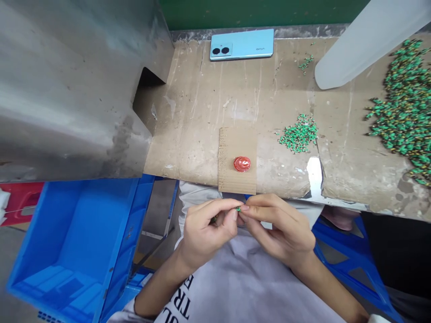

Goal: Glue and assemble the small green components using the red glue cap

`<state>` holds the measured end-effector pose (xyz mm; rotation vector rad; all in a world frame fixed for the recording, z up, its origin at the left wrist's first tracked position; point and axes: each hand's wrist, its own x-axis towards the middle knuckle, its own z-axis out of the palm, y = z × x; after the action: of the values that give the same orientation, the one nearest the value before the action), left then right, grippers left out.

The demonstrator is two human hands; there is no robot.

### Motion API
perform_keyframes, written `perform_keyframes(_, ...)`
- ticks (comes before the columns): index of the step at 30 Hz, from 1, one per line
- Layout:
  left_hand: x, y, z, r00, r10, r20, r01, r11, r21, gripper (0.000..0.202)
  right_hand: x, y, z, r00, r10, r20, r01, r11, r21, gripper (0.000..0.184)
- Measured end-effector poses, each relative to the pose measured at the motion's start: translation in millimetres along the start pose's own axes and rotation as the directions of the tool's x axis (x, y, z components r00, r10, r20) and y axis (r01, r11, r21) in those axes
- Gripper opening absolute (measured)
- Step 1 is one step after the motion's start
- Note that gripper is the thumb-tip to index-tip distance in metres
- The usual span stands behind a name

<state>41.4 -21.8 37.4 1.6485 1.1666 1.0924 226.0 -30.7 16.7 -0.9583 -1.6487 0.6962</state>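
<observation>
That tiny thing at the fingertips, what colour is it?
The tiny thing shows green, best in the head view.

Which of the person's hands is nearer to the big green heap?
Right. The right hand is left of the heap and closer to the person's body; the left hand is farther left, on the right hand's other side.

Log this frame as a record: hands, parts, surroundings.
Left hand: thumb-and-finger grip on small green piece
Right hand: meets the same piece; own grip unclear
Red oval item: on cardboard pad, beyond the hands
Small heap: green bits, right of pad
Larger heap: green and gold, far right
Phone: light blue, back up, near far edge of table
Blue crate: left, lower than table
</observation>
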Motion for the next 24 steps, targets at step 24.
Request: perform_keyframes(24, 2.1, -18.7, 3.1, 0.996, 0.093, -0.015, -0.091, 0.909, -0.406, 0.042, 1.6, -15.7, -4.0, 0.803, 0.519, 0.293, -0.585, 0.591, 0.556, 0.01)
